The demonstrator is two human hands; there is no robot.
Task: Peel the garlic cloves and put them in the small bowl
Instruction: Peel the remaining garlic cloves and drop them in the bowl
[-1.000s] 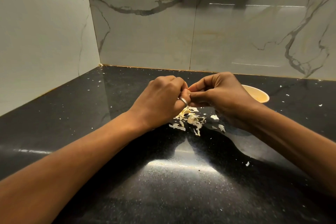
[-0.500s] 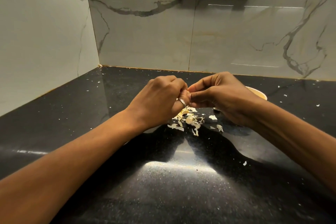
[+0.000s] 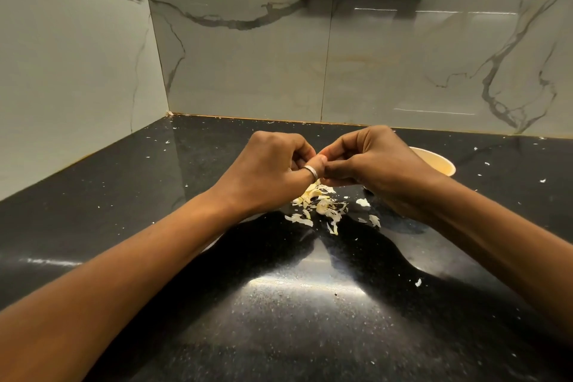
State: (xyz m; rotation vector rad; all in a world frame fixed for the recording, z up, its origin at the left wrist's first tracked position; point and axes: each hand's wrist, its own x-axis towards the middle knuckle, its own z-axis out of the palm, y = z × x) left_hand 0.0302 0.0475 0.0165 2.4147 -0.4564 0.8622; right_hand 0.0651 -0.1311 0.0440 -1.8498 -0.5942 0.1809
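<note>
Pale peels [image 3: 322,208] lie below the fingers; left hand [image 3: 273,170] and right hand [image 3: 375,164] pinch a garlic clove (hidden between curled fingertips). Slick once bare, it could squirt past the small bowl [image 3: 437,161] beyond the right knuckles.

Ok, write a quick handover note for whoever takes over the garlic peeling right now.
Left hand and right hand: fingers curled, fingertips meeting, apparently pinching a garlic clove hidden between them.
Peel scraps piled on the black counter under the hands; small bowl behind the right hand, contents not visible.
Done: some peeling, judging by the scraps.
Left: finish this clove, drop it in the bowl.
</note>
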